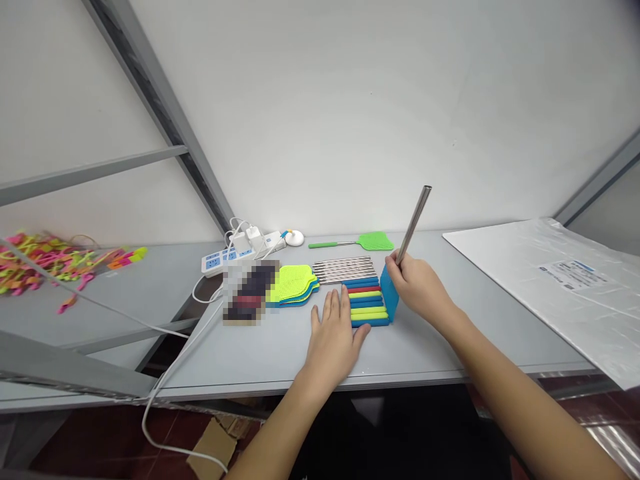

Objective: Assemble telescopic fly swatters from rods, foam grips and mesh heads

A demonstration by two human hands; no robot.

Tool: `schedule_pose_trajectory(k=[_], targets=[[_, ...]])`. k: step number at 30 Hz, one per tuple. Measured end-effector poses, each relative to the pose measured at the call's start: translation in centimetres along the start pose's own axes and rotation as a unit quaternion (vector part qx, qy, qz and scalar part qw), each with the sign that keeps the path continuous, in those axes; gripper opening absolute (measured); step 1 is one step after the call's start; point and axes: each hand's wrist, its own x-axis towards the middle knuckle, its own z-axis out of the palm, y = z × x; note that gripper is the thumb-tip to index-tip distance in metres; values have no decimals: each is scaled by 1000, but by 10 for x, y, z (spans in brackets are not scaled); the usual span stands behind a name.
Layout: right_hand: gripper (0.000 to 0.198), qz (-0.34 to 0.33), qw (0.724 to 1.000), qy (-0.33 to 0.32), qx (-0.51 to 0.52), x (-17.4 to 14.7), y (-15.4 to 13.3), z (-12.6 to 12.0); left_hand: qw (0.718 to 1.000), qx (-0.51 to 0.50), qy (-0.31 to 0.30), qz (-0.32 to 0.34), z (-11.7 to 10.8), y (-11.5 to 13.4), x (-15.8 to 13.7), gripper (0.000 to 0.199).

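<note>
My right hand (423, 283) grips a fly swatter with its steel rod (414, 223) pointing up and its blue head (389, 297) downward, at the right ends of the coloured handles. Those blue, yellow and red handles (369, 312) lie side by side in a row. Along their left ends rests my left hand (331, 343), fingers extended and thumb at the near blue handle. Behind the handles are several steel rods (345, 269) laid parallel. A stack of yellow and blue swatter heads (294, 283) sits left of them.
An assembled green fly swatter (375, 241) lies near the wall. A power strip (215, 263) with plugs and a white round device (294, 238) stand at the back left. White cables trail over the front edge. A white package (530, 267) covers the right side. Colourful pieces (55, 263) lie far left.
</note>
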Motion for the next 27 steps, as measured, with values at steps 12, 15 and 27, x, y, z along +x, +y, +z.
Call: schedule_pose_trajectory(k=[12, 15, 27], targets=[[31, -9, 1000, -19, 9, 2, -1, 0, 1000, -10, -24, -8, -1, 8, 1, 75], [32, 2, 1000, -17, 9, -1, 1, -5, 1000, -15, -24, -8, -3, 7, 0, 76], [26, -7, 1000, -18, -12, -19, -9, 2, 1000, -26, -10, -9, 0, 11, -10, 77]])
